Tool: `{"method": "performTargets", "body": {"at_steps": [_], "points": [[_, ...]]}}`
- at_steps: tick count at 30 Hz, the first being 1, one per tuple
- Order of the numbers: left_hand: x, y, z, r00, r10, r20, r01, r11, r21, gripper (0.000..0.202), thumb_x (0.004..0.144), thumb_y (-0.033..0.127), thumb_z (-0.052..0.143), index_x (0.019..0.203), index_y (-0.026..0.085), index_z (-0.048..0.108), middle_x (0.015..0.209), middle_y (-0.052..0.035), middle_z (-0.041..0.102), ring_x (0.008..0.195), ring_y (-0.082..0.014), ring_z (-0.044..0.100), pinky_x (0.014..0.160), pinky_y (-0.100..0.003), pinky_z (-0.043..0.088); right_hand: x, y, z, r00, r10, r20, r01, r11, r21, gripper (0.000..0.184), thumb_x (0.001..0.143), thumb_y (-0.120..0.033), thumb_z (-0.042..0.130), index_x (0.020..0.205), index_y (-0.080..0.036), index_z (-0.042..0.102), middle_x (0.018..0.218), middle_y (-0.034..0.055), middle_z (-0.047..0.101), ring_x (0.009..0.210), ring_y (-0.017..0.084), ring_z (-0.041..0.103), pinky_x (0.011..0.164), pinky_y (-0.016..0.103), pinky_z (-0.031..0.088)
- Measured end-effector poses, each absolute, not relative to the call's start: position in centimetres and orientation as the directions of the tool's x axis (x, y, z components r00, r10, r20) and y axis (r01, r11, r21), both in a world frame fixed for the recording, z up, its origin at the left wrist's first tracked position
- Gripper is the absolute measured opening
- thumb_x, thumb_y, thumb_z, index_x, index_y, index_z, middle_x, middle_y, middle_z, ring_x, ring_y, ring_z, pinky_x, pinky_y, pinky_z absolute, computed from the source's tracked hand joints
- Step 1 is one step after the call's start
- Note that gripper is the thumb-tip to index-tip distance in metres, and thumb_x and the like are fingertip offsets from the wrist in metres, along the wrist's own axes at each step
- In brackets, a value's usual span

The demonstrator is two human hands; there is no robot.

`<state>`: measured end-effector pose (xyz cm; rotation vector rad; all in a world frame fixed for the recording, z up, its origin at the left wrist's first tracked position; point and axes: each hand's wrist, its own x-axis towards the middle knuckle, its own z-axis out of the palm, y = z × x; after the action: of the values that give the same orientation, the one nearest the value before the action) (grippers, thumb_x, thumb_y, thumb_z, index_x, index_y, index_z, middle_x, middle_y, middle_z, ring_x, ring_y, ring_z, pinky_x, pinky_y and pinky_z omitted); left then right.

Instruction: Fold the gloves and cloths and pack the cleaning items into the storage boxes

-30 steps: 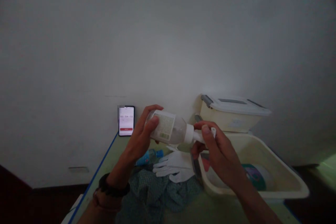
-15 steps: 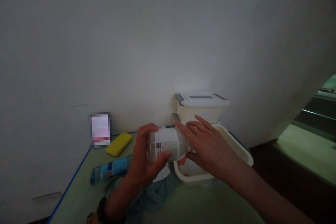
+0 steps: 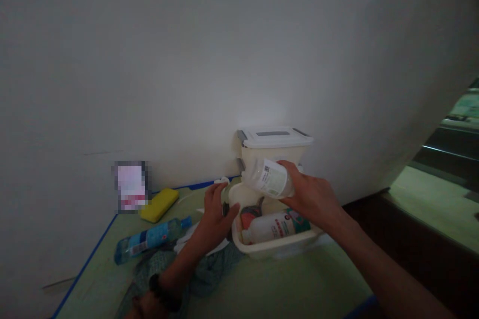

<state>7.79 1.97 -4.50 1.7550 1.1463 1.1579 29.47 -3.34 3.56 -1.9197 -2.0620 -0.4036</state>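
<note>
My right hand (image 3: 309,192) grips a clear bottle with a white label (image 3: 274,178), holding it tilted on its side above a cream plastic bin (image 3: 264,248). Inside the bin lie a white bottle with red print (image 3: 271,227) and a red and grey item (image 3: 250,215) that I cannot make out. My left hand (image 3: 217,217) is just left of the bin, fingers apart and holding nothing. Below its wrist a crumpled teal cloth (image 3: 207,274) lies on the table, with something white partly hidden behind the arm.
Left on the green table (image 3: 284,289) lie a blue bottle (image 3: 151,239) and a yellow sponge (image 3: 160,204). A pixelated upright object (image 3: 130,187) stands by the wall. Behind the bin sits a lidded cream box (image 3: 275,139) with grey clips.
The clear bottle has left my left hand and moved up and right in my right hand, its label turned round. My left hand has opened and dropped slightly. The view has shifted a little.
</note>
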Motion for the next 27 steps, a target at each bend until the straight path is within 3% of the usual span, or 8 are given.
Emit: {"method": "performTargets", "body": {"at_steps": [5, 7, 10, 13, 21, 27], "points": [[8.5, 2.9, -4.9, 0.203, 0.969, 0.141, 0.310, -0.200, 0.930, 0.064, 0.069, 0.031, 0.063, 0.127, 0.016, 0.039, 0.139, -0.0179, 0.034, 0.128, -0.0330, 0.034, 0.103, -0.051, 0.032, 31.5, -3.3, 2.1, 0.023, 0.930, 0.366, 0.996, 0.009, -0.086, 0.054, 0.075, -0.032, 0.058, 0.125, -0.020, 0.042, 0.086, 0.0088, 0.073, 0.074, 0.032, 0.070, 0.054, 0.032, 0.043], [8.5, 3.5, -5.0, 0.196, 0.980, 0.041, 0.307, -0.101, 0.946, 0.067, 0.069, 0.030, 0.063, 0.129, 0.014, 0.035, 0.138, -0.0205, 0.037, 0.125, -0.0332, 0.040, 0.099, -0.049, 0.036, 31.8, -3.3, 1.5, 0.009, 0.936, 0.353, 0.994, 0.029, -0.102, 0.050, 0.074, -0.032, 0.059, 0.121, -0.021, 0.045, 0.084, 0.0077, 0.072, 0.072, 0.030, 0.070, 0.053, 0.030, 0.041], [8.2, 3.8, -5.3, 0.263, 0.950, -0.167, 0.283, 0.090, 0.955, 0.063, 0.074, 0.039, 0.059, 0.127, 0.014, 0.036, 0.115, -0.0187, 0.059, 0.097, -0.0297, 0.062, 0.076, -0.043, 0.052, 32.1, -3.2, 1.1, -0.013, 0.936, 0.351, 0.991, 0.059, -0.120, 0.047, 0.073, -0.031, 0.059, 0.117, -0.022, 0.048, 0.082, 0.0059, 0.072, 0.070, 0.026, 0.069, 0.051, 0.028, 0.038], [8.3, 2.9, -5.2, 0.341, 0.892, -0.298, 0.249, 0.220, 0.943, 0.053, 0.075, 0.047, 0.056, 0.118, 0.018, 0.047, 0.099, -0.0118, 0.068, 0.083, -0.0266, 0.067, 0.059, -0.035, 0.054, 32.0, -3.2, 1.1, -0.029, 0.940, 0.339, 0.989, 0.077, -0.129, 0.046, 0.074, -0.032, 0.058, 0.117, -0.023, 0.048, 0.084, 0.0062, 0.072, 0.070, 0.026, 0.069, 0.051, 0.028, 0.038], [8.3, 2.1, -4.3, 0.297, 0.908, -0.295, 0.220, 0.236, 0.946, 0.027, 0.067, 0.025, 0.056, 0.089, 0.011, 0.062, 0.072, -0.0060, 0.069, 0.064, -0.0212, 0.065, 0.051, -0.028, 0.049, 31.7, -3.1, 1.6, 0.001, 0.945, 0.327, 0.987, 0.051, -0.152, 0.046, 0.077, -0.035, 0.056, 0.120, -0.020, 0.047, 0.085, 0.0088, 0.072, 0.071, 0.029, 0.069, 0.054, 0.032, 0.042], [5.1, 1.6, -2.0, 0.302, 0.932, -0.202, 0.191, 0.149, 0.970, 0.060, 0.065, 0.019, 0.058, 0.124, 0.016, 0.049, 0.086, -0.0045, 0.072, 0.078, -0.0241, 0.068, 0.066, -0.035, 0.054, 30.3, -3.6, 2.2, -0.013, 0.959, 0.285, 0.981, 0.068, -0.183, 0.051, 0.078, -0.039, 0.056, 0.123, -0.020, 0.044, 0.090, 0.0095, 0.073, 0.079, 0.033, 0.070, 0.057, 0.036, 0.047]]}}
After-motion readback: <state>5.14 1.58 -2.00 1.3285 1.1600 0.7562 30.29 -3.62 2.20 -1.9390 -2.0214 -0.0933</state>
